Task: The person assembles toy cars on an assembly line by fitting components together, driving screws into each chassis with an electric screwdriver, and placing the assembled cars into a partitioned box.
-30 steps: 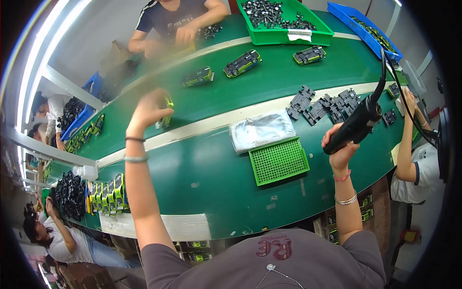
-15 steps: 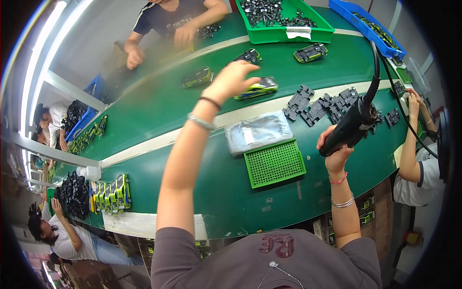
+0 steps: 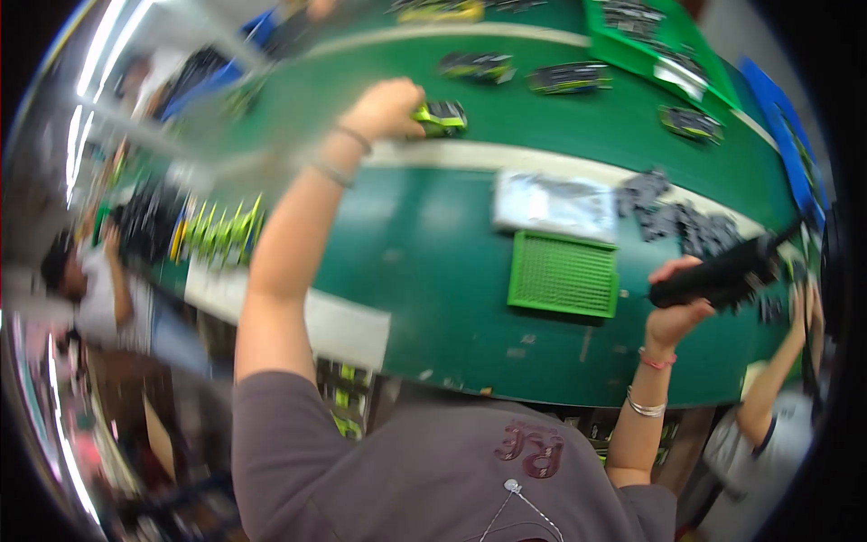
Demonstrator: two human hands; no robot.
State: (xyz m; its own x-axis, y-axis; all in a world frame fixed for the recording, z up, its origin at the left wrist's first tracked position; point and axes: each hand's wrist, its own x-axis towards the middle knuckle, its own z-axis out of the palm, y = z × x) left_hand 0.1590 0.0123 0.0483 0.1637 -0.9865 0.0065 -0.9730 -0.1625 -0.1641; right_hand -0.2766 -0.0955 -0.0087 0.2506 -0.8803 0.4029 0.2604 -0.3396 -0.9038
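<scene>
L hand (image 3: pixel 386 108) clamped on yellow-green toy car (image 3: pixel 442 117) nr far edge of green bench (image 3: pixel 415 262); R hand (image 3: pixel 679 312) gripping black power screwdriver (image 3: pixel 722 275) by green tray (image 3: pixel 564 274).

Single head-worn fisheye view, looking steeply down and forward from above the wearer's chest. The grey-brown shirt (image 3: pixel 433 470) fills the lower edge and both forearms rise from it into frame. The long green conveyor surface (image 3: pixel 424 244) sits close, spanning the middle and bowing toward the rim. The view is tilted, so the belt runs diagonally. The edges are dark vignette, with a blurred co-worker's sleeve (image 3: pixel 768 452) at lower right. No second view to overlap.
</scene>
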